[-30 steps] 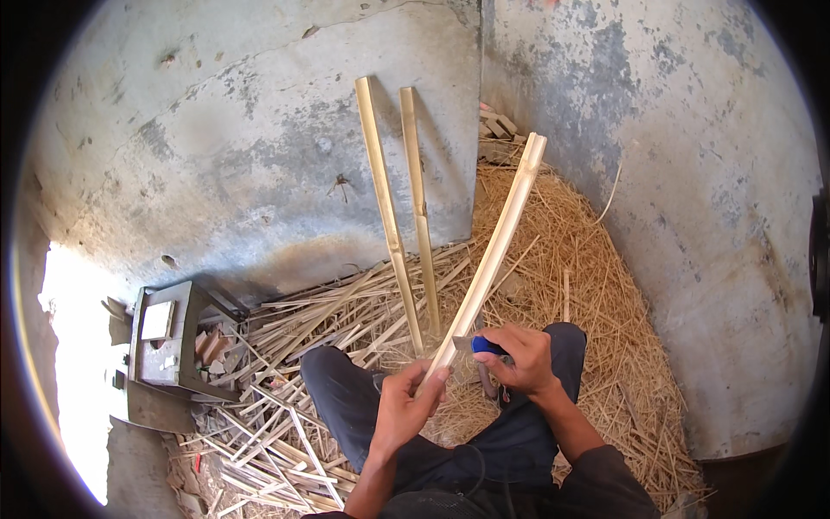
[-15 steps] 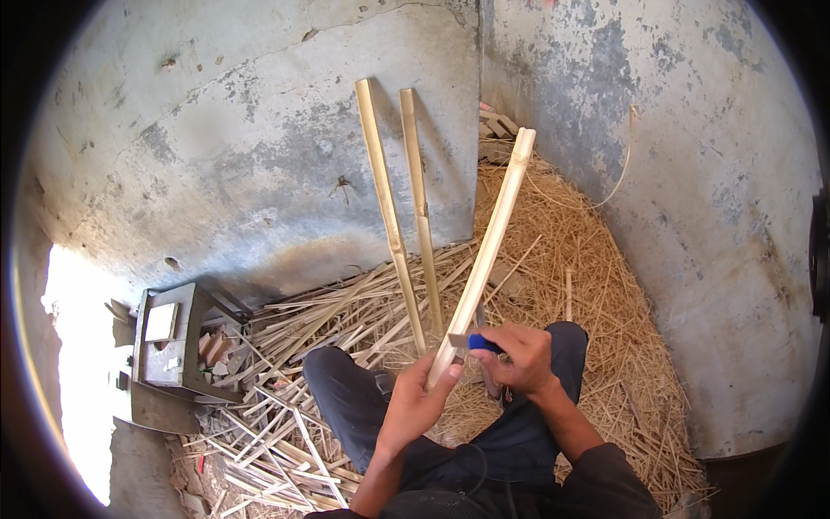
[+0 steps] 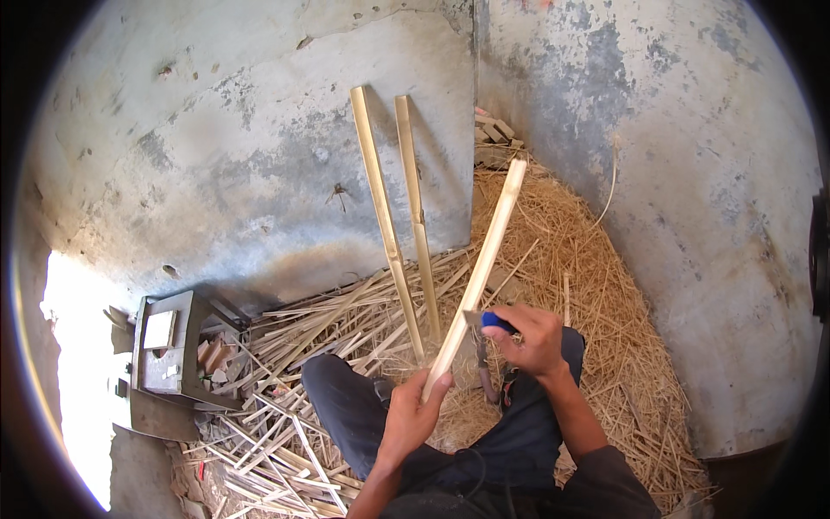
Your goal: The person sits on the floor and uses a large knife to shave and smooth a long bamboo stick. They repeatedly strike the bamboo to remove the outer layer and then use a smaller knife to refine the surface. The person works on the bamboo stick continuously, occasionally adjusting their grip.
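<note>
A split bamboo strip [image 3: 486, 259] slants up and away in front of me, its far end raised in the air. My left hand [image 3: 410, 417] is closed around its near end, the thumb lying along the strip. In my right hand [image 3: 533, 341] is a knife [image 3: 499, 322] with a blue handle, fingers wrapped round it. Its short metal blade lies against the right edge of the strip, some way above my left hand. Between my legs, below the knife, stands a narrow dark upright piece [image 3: 484, 363], partly hidden; I cannot make out what it is.
Two bamboo strips [image 3: 378, 173] lean on the weathered wall [image 3: 216, 156] ahead. Cut strips [image 3: 285, 450] lie heaped at the left, beside a dark wooden box-like stand [image 3: 177, 346]. A pile of thin shavings [image 3: 622, 381] covers the right side. Bricks [image 3: 493, 131] sit in the far corner.
The strip's far end has dropped a little, and its visible surface looks different. My right hand and the knife have shifted slightly up and right. A thin pale strand by the right wall has moved lower.
</note>
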